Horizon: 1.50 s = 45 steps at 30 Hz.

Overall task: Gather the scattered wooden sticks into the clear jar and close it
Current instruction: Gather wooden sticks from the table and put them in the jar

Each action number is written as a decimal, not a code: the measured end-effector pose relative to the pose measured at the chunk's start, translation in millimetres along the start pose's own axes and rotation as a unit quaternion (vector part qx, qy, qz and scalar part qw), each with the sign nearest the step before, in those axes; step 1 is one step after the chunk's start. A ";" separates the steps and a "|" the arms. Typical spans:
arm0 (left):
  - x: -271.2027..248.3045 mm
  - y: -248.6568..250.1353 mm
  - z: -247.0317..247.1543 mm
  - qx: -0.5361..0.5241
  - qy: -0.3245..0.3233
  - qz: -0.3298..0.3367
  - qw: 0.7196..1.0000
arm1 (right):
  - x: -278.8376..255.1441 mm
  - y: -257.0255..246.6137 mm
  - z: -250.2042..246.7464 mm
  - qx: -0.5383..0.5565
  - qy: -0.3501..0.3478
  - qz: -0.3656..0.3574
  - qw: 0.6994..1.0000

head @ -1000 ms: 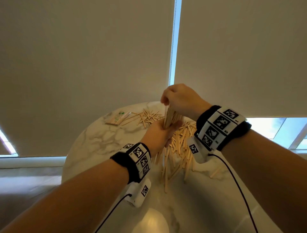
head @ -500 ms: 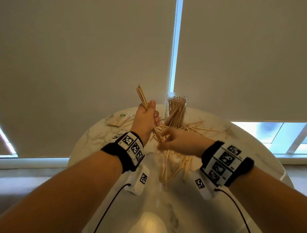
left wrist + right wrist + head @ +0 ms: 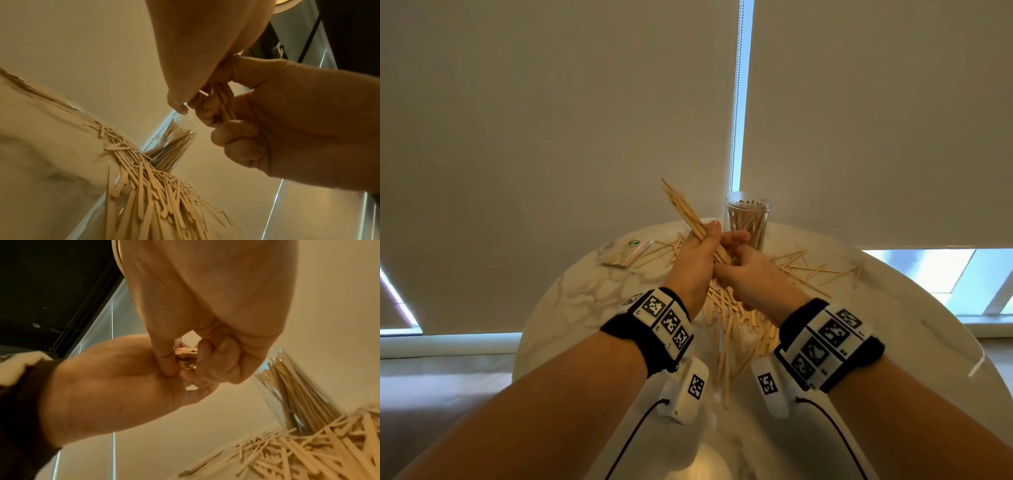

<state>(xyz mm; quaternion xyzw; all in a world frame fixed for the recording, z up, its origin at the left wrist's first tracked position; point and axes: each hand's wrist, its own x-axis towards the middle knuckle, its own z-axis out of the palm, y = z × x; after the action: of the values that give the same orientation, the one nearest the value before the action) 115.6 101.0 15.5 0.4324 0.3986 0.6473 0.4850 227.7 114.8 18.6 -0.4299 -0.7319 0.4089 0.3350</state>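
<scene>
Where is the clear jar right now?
In the head view, the clear jar stands upright at the table's far edge, just behind both hands, among scattered sticks.

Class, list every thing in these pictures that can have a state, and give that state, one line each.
clear jar: upright, no lid, partly filled with sticks
bundle of sticks: gripped, off the table
loose sticks: scattered on table
left hand: grips bundle
right hand: pinches bundle's lower end
</scene>
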 end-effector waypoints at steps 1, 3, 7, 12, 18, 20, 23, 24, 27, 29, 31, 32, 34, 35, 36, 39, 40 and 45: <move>3.2 0.0 -0.1 -0.008 -0.004 0.001 1.000 | 4.5 -0.3 -2.8 -0.016 0.004 -0.014 1.000; 10.6 -1.0 -0.3 -0.008 -0.003 0.005 1.000 | 15.1 1.7 -6.3 -0.078 0.017 -0.045 0.996; 28.3 -5.7 3.6 0.024 0.024 0.001 0.999 | 35.4 9.7 -7.7 -0.200 0.028 -0.087 0.975; 52.1 -10.8 9.6 0.046 0.012 0.006 0.999 | 53.9 17.4 -19.0 -0.233 0.086 -0.093 0.964; 70.3 -1.7 4.5 -0.139 0.019 0.018 0.990 | 61.7 27.6 -47.0 -0.316 0.036 -0.036 0.947; 77.7 7.1 -4.5 -0.194 0.059 0.014 0.979 | 57.5 33.0 -50.8 -0.328 0.017 -0.016 0.944; 82.1 10.9 -10.3 -0.136 0.078 0.011 0.988 | 56.3 40.1 -46.1 -0.348 0.002 -0.006 0.938; 82.0 8.6 -8.4 -0.102 0.071 -0.001 0.992 | 57.6 40.7 -43.8 -0.351 0.005 -0.011 0.936; 80.8 -3.5 -1.9 0.006 0.036 -0.026 0.999 | 61.2 37.4 -39.6 -0.365 0.009 -0.018 0.931; 80.9 -6.5 -2.9 0.001 0.045 -0.015 0.999 | 59.9 37.4 -42.1 -0.364 0.001 -0.001 0.931; 81.8 -1.7 -9.2 -0.049 0.095 -0.009 0.994 | 57.5 39.3 -48.5 -0.369 0.000 0.020 0.929; 82.7 1.8 -12.2 -0.060 0.112 -0.017 0.992 | 56.9 40.2 -51.7 -0.376 0.001 0.028 0.926; 81.0 4.9 -13.4 -0.018 0.076 -0.060 0.995 | 56.8 39.7 -52.8 -0.382 0.003 0.034 0.924; 78.1 3.8 -9.8 0.031 0.032 -0.079 0.996 | 57.4 38.5 -51.2 -0.386 0.005 0.029 0.922; 75.0 1.3 -4.5 0.076 -0.008 -0.090 0.993 | 57.9 37.6 -49.0 -0.396 0.007 0.019 0.918; 69.5 -2.6 6.0 0.119 -0.053 -0.097 0.987 | 57.0 35.4 -48.1 -0.394 0.005 0.023 0.919; 69.6 -1.1 6.4 0.126 -0.057 -0.101 0.985 | 57.0 35.5 -50.8 -0.370 0.000 0.030 0.929; 72.7 -3.1 -1.9 0.410 -0.038 -0.024 0.911 | 58.9 35.6 -58.5 -0.350 -0.004 0.045 0.936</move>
<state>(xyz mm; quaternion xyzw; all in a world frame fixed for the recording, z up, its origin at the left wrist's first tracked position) 103.3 172.2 24.6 0.6072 0.6206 0.3985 0.2956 265.7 196.7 21.1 -0.5512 -0.8097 0.1433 0.1417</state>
